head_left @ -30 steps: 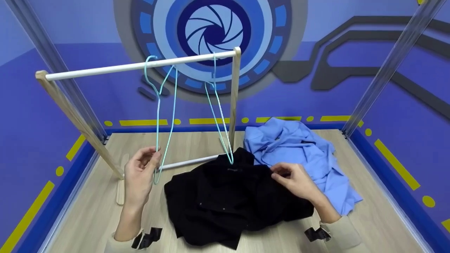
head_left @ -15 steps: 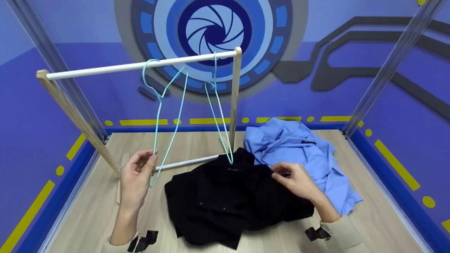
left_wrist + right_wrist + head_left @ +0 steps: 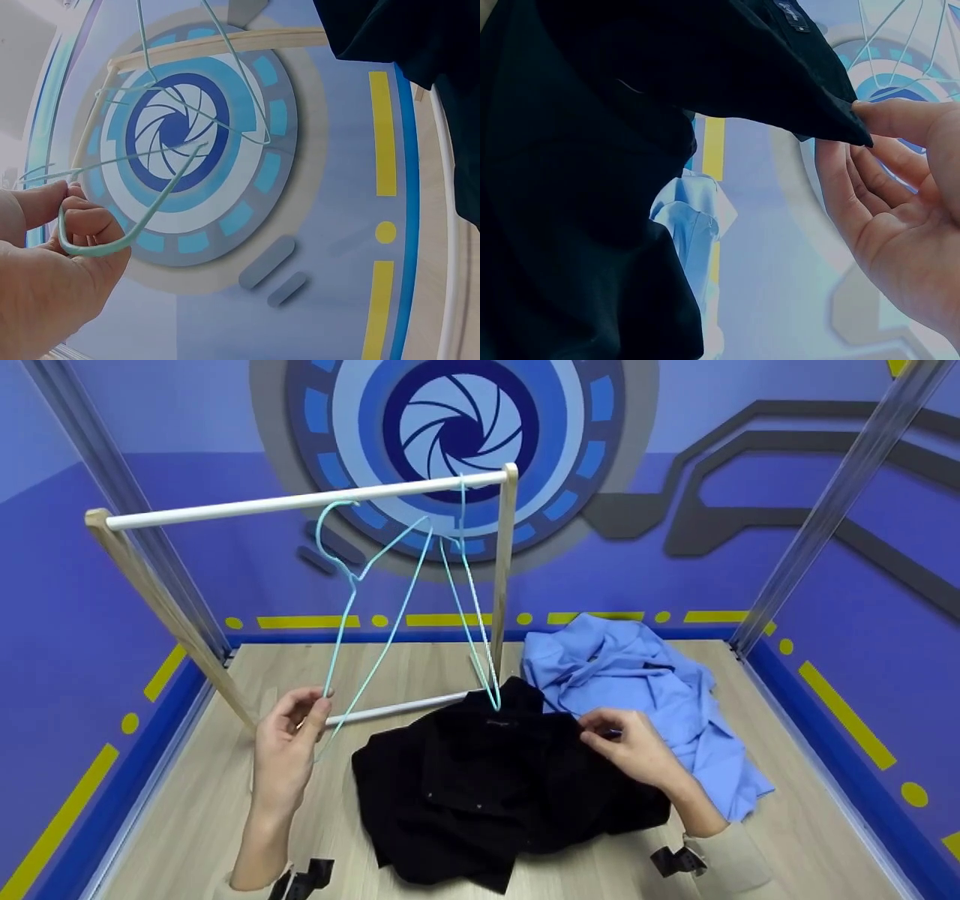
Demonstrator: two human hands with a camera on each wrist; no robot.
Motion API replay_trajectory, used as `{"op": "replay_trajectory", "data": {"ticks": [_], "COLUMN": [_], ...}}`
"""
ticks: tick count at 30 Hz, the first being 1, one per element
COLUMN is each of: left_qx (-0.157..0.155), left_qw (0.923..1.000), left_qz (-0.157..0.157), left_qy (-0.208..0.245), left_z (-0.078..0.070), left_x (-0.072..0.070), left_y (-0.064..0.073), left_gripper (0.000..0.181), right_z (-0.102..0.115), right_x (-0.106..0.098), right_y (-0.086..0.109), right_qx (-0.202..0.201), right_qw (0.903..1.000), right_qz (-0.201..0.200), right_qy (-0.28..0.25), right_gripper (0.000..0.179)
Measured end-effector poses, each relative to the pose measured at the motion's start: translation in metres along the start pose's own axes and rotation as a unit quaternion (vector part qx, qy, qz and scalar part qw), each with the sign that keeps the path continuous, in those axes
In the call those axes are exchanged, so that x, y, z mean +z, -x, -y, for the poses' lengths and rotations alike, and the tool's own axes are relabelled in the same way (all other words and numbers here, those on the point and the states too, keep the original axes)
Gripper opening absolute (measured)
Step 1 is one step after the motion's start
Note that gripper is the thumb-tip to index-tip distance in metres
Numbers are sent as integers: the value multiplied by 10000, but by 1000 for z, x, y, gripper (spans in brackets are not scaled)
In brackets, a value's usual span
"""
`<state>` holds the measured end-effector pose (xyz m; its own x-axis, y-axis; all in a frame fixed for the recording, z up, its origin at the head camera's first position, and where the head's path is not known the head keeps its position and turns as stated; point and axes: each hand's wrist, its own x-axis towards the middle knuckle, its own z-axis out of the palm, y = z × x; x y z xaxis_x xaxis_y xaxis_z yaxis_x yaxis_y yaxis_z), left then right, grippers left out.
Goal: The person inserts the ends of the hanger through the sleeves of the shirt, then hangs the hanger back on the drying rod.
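Note:
My left hand (image 3: 283,754) pinches one lower corner of a turquoise clothes hanger (image 3: 354,576), which stands tilted up away from the hand. Its hook appears in front of the rack's rod in the head view, apart from it as far as I can tell. In the left wrist view, the rounded end of the hanger (image 3: 101,248) passes across the curled fingers. My right hand (image 3: 631,746) pinches the edge of a black shirt (image 3: 465,802) near its neckline, where a small label (image 3: 791,15) shows in the right wrist view. The shirt lies bunched on the table.
A clothes rack with a white rod (image 3: 232,512) and wooden posts (image 3: 504,547) stands at the back left. A second turquoise hanger (image 3: 463,514) hangs at its right end, reaching down to the black shirt. A crumpled blue shirt (image 3: 622,675) lies behind right.
The hanger in my left hand has come off the rod toward me, its hook dropping lower and its far end swinging right. My left hand moved slightly left and down. The right hand stayed still.

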<state>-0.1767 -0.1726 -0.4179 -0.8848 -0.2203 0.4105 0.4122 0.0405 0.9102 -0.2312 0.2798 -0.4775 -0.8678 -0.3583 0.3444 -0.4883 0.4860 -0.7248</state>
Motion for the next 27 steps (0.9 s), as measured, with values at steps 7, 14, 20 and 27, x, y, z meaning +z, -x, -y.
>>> {"op": "replay_trajectory", "data": {"ticks": [7,14,20,27], "left_qx": [-88,-189,-162,-295], "left_qw": [9999,9993,9973,9936], "left_qz": [-107,-284,-454,-609], "left_qy": [95,-171,-562,-909], "left_z": [4,6,8,11], "left_x": [-3,-6,-11,-16], "left_y": [3,4,6,7], "left_gripper": [19,18,17,17], "right_z": [-2,-3,-4,-4], "right_x": [0,0,0,0], "right_y": [0,0,1,1], "right_qx": [-1,87,59,19], "right_qw": [10000,9999,10000,9999], "right_qz": [32,34,28,48], "right_qy": [70,35,66,101], "right_gripper": [10,10,8,8]}}
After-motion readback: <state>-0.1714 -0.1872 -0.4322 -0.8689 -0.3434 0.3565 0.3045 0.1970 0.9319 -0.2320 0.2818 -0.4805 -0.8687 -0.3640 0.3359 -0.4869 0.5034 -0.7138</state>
